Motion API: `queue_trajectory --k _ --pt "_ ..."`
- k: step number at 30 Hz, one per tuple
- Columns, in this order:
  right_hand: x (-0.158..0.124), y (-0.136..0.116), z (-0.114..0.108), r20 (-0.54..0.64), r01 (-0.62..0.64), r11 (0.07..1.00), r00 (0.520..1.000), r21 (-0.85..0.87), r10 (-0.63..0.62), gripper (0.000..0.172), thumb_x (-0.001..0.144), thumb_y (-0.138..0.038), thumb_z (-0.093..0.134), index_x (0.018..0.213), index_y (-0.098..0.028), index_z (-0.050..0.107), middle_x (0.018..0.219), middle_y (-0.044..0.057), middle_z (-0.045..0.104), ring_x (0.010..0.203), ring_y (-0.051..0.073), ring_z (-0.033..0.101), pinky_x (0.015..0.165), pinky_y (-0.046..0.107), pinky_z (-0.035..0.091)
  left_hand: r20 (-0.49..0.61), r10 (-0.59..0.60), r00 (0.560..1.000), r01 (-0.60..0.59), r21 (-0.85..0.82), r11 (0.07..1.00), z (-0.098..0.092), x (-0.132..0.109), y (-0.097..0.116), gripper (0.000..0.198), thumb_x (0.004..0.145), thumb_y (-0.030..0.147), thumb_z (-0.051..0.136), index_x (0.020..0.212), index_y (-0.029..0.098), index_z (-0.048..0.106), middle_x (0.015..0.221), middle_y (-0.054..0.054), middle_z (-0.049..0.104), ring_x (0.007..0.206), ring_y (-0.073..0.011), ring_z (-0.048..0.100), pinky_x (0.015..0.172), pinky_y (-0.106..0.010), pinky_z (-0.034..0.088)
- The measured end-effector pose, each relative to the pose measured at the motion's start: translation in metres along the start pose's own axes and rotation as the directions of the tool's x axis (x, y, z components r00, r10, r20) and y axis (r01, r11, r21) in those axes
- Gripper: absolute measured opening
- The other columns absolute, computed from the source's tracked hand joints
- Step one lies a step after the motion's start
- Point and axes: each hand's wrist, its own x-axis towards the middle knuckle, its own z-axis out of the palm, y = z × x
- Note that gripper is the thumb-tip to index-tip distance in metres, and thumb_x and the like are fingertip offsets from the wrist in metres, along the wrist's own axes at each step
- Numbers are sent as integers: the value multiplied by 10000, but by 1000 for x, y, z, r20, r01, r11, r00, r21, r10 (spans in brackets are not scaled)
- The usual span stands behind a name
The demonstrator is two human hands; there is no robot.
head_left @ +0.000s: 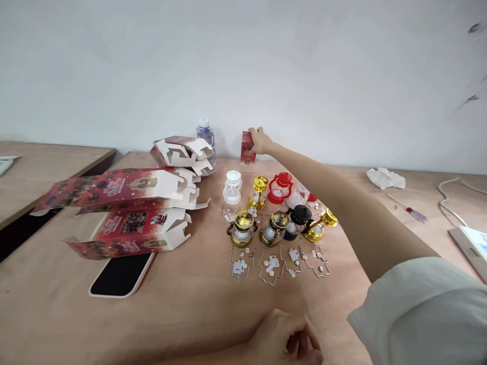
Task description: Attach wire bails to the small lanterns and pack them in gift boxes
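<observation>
My right hand (261,140) reaches far across the table and grips a small red printed box (247,148) standing upright against the wall. My left hand (285,338) rests on the table near the front edge with its fingers curled in loosely; nothing shows in it. Between the hands lie several small toy lanterns: a white one (232,187), a gold one (259,192), a red one (280,187), a black one (299,219) and gold ones tipped on their sides (242,227). Wire handles and small white parts (274,266) lie in front of them.
Several opened red printed cartons (125,203) lie stacked at the left, over a dark phone-like slab (120,274). A water bottle (206,137) stands by the wall. At the right are a crumpled tissue (386,178), a small screwdriver (409,208), a white cable (449,200) and a white device (472,246).
</observation>
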Motion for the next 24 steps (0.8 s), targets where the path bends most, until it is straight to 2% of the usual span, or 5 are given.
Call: queue_trajectory --k 4,10,16,20,24 --pt "-24 3 -30 -68 122 981 989 -152 -133 792 742 -148 690 1417 -112 277 1494 249 177 1280 464 394 969 606 378 -34 23 999 -22 38 999 0 -3 7 108 692 239 599 640 166 538 499 74 431 433 -40 345 453 -178 273" --pt "-158 22 -98 -194 370 874 876 -316 -442 312 921 -276 462 1214 -185 514 1220 115 552 990 275 592 837 427 464 -57 58 997 -51 115 992 -2 -4 16 161 761 272 573 652 172 509 515 67 415 465 -59 332 474 -197 265" --pt "-289 63 -85 -288 234 908 895 -346 -341 296 958 -421 427 1023 -190 600 950 104 670 849 249 610 678 361 462 -101 60 993 -43 161 986 -3 0 17 270 808 390 564 653 175 511 511 68 385 481 -75 322 488 -215 249" --pt "-316 94 -57 -179 211 957 952 -198 -247 348 973 -473 385 1036 -191 578 947 113 672 765 230 621 634 346 464 -140 44 989 -20 168 986 -5 1 19 336 836 464 545 665 179 498 505 68 386 484 -79 347 495 -218 252" --pt "-322 116 -52 -426 15 982 902 186 66 321 929 -528 453 943 -215 520 807 54 626 658 182 589 600 318 461 -160 55 986 -27 169 985 -6 2 15 367 849 520 534 718 178 506 522 71 373 490 -78 352 488 -213 257"
